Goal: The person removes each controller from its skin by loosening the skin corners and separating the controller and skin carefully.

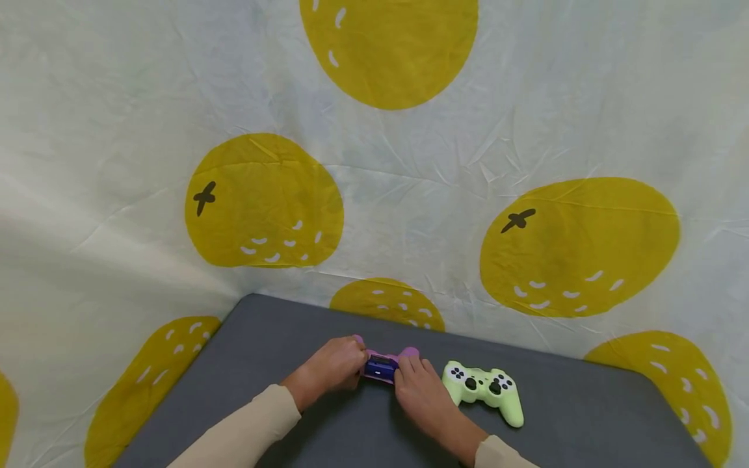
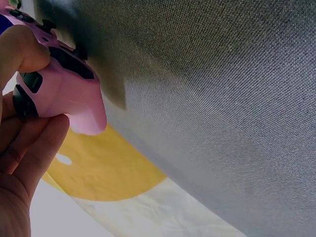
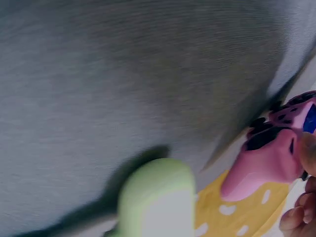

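Both hands hold a pink game controller (image 1: 410, 352) close over the dark table, its grips pointing away from me. A dark blue part (image 1: 380, 368) shows at its middle, between the hands. My left hand (image 1: 335, 364) grips the left end; in the left wrist view its thumb lies on the pink shell (image 2: 74, 96) and its fingers are by the black triggers. My right hand (image 1: 424, 398) pinches the other end, seen at the edge of the right wrist view beside the pink grip (image 3: 259, 170). The controller's thumbsticks are turned toward the table side in the wrist views.
A pale green controller (image 1: 482, 388) lies face up just right of my right hand, its grip (image 3: 158, 190) near the right wrist camera. Behind the dark grey table (image 1: 281, 325) hangs a white cloth (image 1: 404, 214) printed with yellow fruit.
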Action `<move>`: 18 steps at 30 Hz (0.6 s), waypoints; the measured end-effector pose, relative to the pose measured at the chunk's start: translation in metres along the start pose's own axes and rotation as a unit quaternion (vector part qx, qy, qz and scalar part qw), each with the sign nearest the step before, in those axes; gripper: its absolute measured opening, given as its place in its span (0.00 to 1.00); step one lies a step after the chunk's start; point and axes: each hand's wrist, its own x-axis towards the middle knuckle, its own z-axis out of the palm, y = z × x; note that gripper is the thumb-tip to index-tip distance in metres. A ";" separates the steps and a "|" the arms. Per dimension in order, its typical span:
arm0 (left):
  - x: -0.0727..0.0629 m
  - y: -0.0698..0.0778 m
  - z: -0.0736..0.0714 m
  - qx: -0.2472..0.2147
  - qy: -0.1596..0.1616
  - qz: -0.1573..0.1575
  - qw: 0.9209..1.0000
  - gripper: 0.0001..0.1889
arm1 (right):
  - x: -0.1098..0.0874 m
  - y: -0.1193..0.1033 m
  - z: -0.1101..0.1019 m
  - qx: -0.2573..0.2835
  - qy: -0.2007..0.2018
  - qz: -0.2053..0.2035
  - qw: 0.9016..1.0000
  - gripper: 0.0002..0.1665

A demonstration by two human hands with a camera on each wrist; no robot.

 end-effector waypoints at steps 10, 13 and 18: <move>-0.003 -0.004 0.000 -0.002 -0.005 0.002 1.000 0.06 | -0.014 0.011 0.014 0.082 -0.023 0.071 0.994 0.16; -0.004 -0.004 0.000 0.002 -0.001 0.003 1.000 0.08 | -0.016 0.012 0.018 0.113 -0.025 0.101 0.988 0.16; -0.004 -0.003 0.000 0.002 -0.004 0.004 1.000 0.08 | -0.015 0.011 0.017 0.208 -0.049 0.168 0.962 0.15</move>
